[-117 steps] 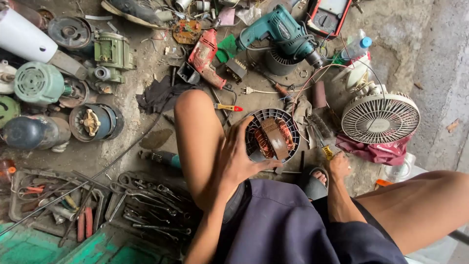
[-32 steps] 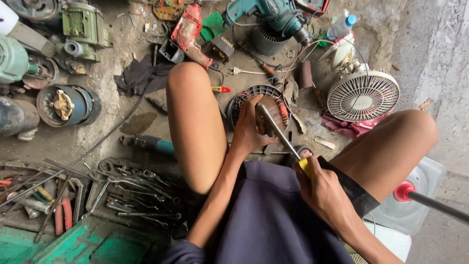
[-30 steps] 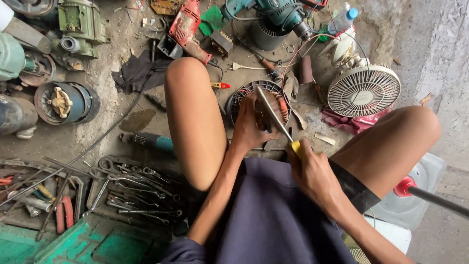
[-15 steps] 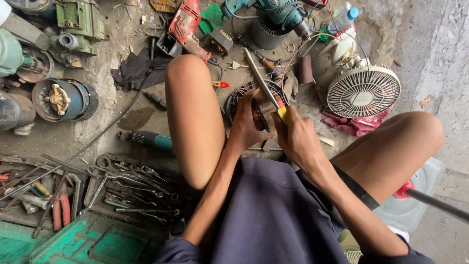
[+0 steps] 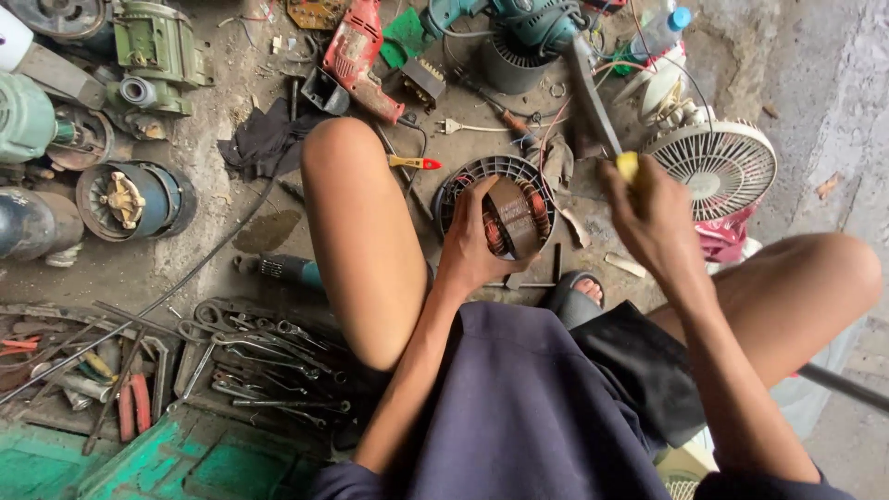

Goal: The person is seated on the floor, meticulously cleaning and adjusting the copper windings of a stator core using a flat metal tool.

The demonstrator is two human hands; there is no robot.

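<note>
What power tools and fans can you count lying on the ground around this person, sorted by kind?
Power drills: 2, a red drill and a teal drill
Small fans: 1, a white fan
Fan motors in hand: 1, the motor gripped by the left hand
Screwdrivers in hand: 1, a yellow-handled screwdriver in the right hand
Total: 5

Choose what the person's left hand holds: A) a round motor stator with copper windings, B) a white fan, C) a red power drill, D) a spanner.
A: the left hand grips the motor stator, whose copper windings show inside its round dark frame.
</note>
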